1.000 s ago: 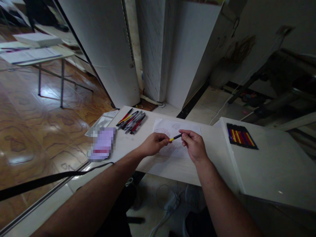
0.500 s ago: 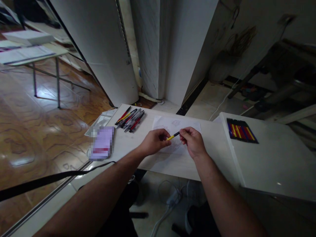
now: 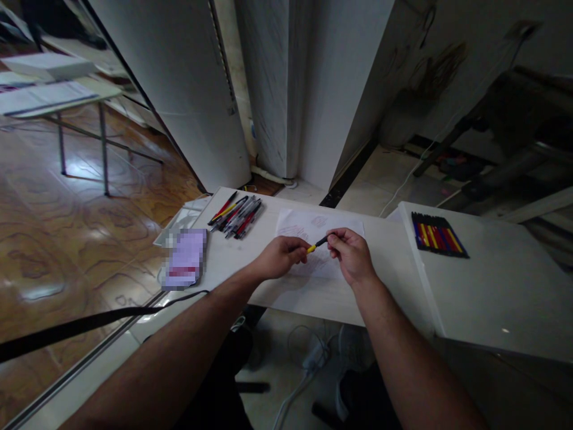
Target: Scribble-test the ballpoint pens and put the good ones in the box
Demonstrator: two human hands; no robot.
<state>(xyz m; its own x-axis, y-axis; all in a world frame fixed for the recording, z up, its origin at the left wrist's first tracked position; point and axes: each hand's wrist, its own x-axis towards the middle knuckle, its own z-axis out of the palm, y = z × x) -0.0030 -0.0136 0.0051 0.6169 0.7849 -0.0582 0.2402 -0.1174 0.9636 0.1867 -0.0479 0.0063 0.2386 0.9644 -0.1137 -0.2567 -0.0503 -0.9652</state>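
Between my two hands, above a sheet of paper (image 3: 290, 221) with reddish scribbles, is a yellow pen (image 3: 312, 248) with a black end. My left hand (image 3: 284, 257) is closed on the yellow part. The fingers of my right hand (image 3: 347, 248) pinch the black end; whether that is a separate cap, I cannot tell. To the left, a loose pile of pens (image 3: 239, 216) lies on the white table, with red, yellow, black and clear barrels. On the right, a neat row of black-capped pens (image 3: 437, 236) in blue, yellow and red rests on a higher white surface.
A blurred-out purple package (image 3: 185, 260) sits at the table's (image 3: 394, 263) left edge. A black strap (image 3: 102, 322) crosses the lower left. Below the table are cables and a power strip (image 3: 316, 357). A folding table (image 3: 102, 95) with papers stands far left.
My left hand has closed further over the yellow barrel, so less of it shows. More of the black end shows beside my right fingers. The pens on both sides stay put.
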